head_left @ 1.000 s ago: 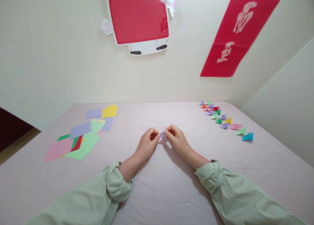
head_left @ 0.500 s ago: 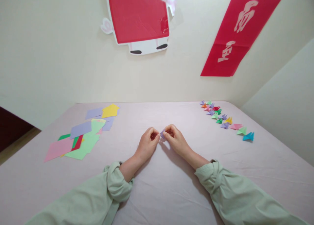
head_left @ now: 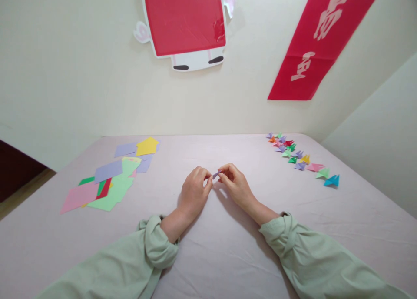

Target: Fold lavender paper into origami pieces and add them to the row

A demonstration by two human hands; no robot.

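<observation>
Between my fingertips is a small folded purple paper [head_left: 215, 175], seen nearly edge-on as a narrow strip. My left hand [head_left: 196, 189] pinches its left end between thumb and fingers. The right end is pinched by my right hand [head_left: 235, 181]. Both hands are above the middle of the table, and my fingers hide part of the paper's folds.
Loose coloured paper sheets, among them a pink sheet [head_left: 80, 197] and a yellow sheet [head_left: 147, 146], overlap on the table's left side. Several small folded paper figures run down the right side, a blue folded figure [head_left: 332, 181] nearest me. A pale wall [head_left: 202, 103] stands behind the table [head_left: 228, 255].
The purple paper has turned from showing a wider face to a thin edge. My left hand has rolled over so that more of its back shows; my right fingers have shifted slightly.
</observation>
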